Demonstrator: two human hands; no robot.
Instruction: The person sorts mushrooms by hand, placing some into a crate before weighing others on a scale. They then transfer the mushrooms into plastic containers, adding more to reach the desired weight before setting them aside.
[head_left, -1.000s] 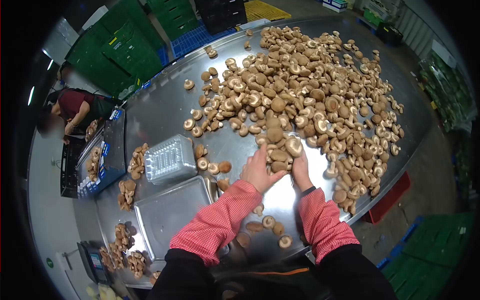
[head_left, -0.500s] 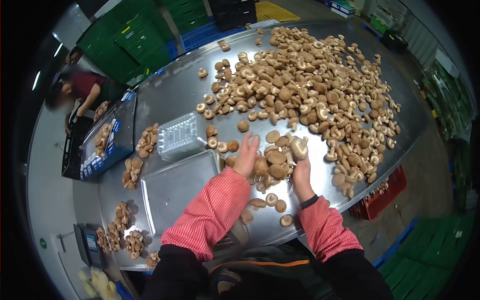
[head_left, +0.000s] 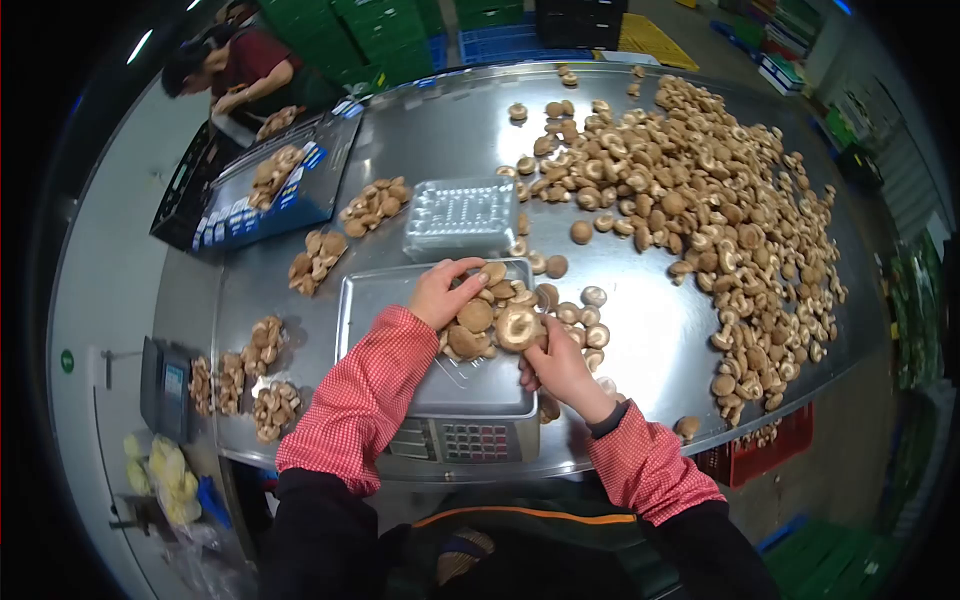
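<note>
A heap of brown shiitake mushrooms (head_left: 472,318) sits in a clear plastic tray (head_left: 463,372), over the metal platform of a weighing scale (head_left: 400,395). My left hand (head_left: 442,294) is closed on the far left side of this filled tray, its fingers and thumb against the mushrooms. At the tray's right side, my right hand (head_left: 566,372) grips a large shiitake mushroom (head_left: 518,327), its pale gilled underside facing up. The fingers under that mushroom are partly hidden. Several loose mushrooms (head_left: 590,335) lie on the steel table just beyond my right hand.
A big mushroom pile (head_left: 720,200) covers the right of the steel table (head_left: 640,320). Nested clear trays (head_left: 462,215) stand behind the scale. Filled portions (head_left: 375,205) line the left. A co-worker (head_left: 250,65) bends over a black crate (head_left: 180,200). A red crate (head_left: 770,450) stands below.
Both my hands have moved the filled tray left, from the table beside the scale to over its platform. The view has turned, and the scale's keypad now shows.
</note>
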